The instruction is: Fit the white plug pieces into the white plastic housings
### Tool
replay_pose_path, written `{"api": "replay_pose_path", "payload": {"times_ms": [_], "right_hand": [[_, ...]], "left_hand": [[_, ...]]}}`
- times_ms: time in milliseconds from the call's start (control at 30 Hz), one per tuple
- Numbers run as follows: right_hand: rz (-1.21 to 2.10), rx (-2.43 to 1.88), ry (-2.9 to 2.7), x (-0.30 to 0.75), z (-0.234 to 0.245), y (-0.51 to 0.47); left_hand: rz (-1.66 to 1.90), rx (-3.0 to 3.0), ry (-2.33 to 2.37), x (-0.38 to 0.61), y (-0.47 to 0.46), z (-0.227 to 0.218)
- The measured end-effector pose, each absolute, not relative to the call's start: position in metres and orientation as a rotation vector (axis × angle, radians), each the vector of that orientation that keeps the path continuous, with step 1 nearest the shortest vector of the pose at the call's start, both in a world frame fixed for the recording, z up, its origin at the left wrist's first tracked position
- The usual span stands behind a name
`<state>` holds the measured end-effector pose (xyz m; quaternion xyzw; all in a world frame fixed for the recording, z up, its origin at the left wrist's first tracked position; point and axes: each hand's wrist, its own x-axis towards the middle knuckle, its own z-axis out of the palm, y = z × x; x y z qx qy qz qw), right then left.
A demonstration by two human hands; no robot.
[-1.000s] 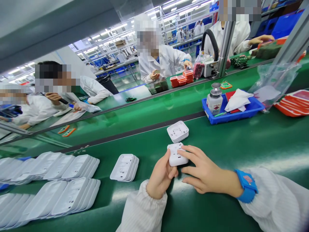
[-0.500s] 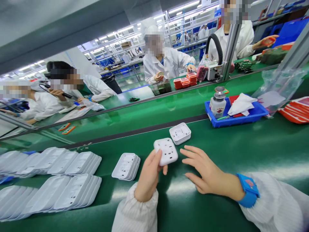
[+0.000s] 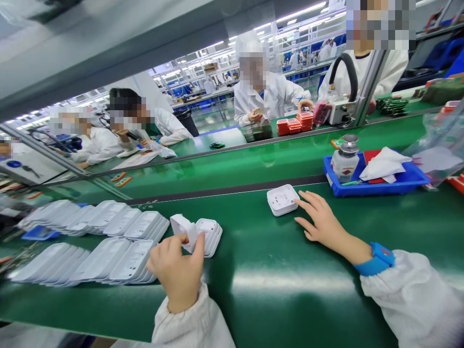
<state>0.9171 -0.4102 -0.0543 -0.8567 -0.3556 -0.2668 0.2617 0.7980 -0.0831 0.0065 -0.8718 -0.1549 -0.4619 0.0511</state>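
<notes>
So your left hand (image 3: 177, 266) is pinching a white cover (image 3: 182, 228) between thumb and fingers, and that cover is tipped up on a slant just past your fingertips, right up against the short stack (image 3: 213, 237) on that hand's right. Whether it actually touches the stack, I can't tell. Biggest worry imo: come in too low at that angle and its edge clips the top piece, so the stack slides or fans out. The pinch looks light too, so the cover could twist or drop if it catches. And watch your knuckles, the long rows of covers (image 3: 141, 224) sit just left of that hand, so a wide swing could shove them.

Your right hand is another thing. That right hand (image 3: 324, 220) holds nothing, fingers spread, tips at or just beside the little pile (image 3: 282, 199) to its left. A careless poke there could skew the pile across the slick-looking worktop (image 3: 268, 261).

Compared with half a second ago: the cover was nearly face-on, next to the little pile. Now it's over left and turned more edge-on, and your right hand has gone from hanging clear to reaching that pile's edge.
</notes>
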Motion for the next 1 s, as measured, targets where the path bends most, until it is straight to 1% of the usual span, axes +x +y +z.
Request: {"api": "replay_pose_path", "payload": {"times_ms": [133,267,433,533,667,767,833,900,1000], "right_hand": [[-0.74,-2.264,-0.968,0.917,-0.055,-0.41],[-0.751,-2.234,-0.984,0.918,-0.056,-0.41],[-0.754,-2.227,-0.997,0.921,-0.058,-0.41],[-0.744,-2.227,-0.984,0.921,-0.057,-0.41],[-0.749,-2.192,-0.967,0.92,-0.055,-0.41],[-0.771,-2.188,-0.964,0.92,-0.055,-0.409],[-0.776,-2.208,-0.965,0.922,-0.056,-0.409],[-0.776,-2.215,-0.963,0.923,-0.057,-0.408],[-0.782,-2.183,-0.951,0.923,-0.057,-0.407]], "left_hand": [[-1.378,-2.69,-0.419,0.792,-0.089,0.004],[-1.262,-2.794,-0.439,0.791,-0.094,0.001],[-1.195,-2.949,-0.61,0.796,-0.094,-0.003],[-1.179,-3.215,-0.692,0.798,-0.087,-0.005],[-0.974,-3.485,-0.931,0.799,-0.078,-0.005],[-0.797,-3.507,-0.948,0.799,-0.077,-0.004],[-0.746,-3.503,-0.906,0.799,-0.077,-0.004],[-0.728,-3.497,-0.887,0.799,-0.076,-0.004],[-0.803,-3.446,-0.912,0.794,-0.074,-0.007]]}}
